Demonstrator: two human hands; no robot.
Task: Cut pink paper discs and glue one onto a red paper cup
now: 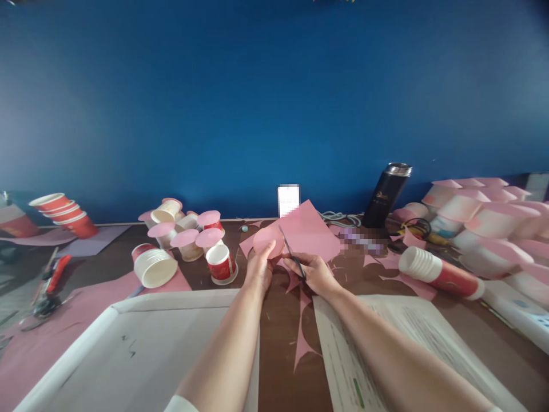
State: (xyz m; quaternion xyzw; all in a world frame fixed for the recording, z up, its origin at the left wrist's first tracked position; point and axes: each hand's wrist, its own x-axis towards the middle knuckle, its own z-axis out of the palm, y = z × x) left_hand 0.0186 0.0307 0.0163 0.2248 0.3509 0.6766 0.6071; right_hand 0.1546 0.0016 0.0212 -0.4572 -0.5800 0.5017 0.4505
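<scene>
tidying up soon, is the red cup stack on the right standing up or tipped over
Tipped over: the red cup stack lies on its side along the table, rims at its left end.

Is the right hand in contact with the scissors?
Touching. In the head view, the right hand grips the scissors by the handle end, the blade end reaching past the fingers.

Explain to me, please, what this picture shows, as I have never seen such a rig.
There is no robot: these are a person's two bare hands, seen by one camera worn on the head, looking forward and down. The left hand holds a round piece of pink paper; the right hand holds scissors at its edge. On the brown table lie pink scraps and a nested stack of paper cups. A black flask stands near the blue wall.
</scene>
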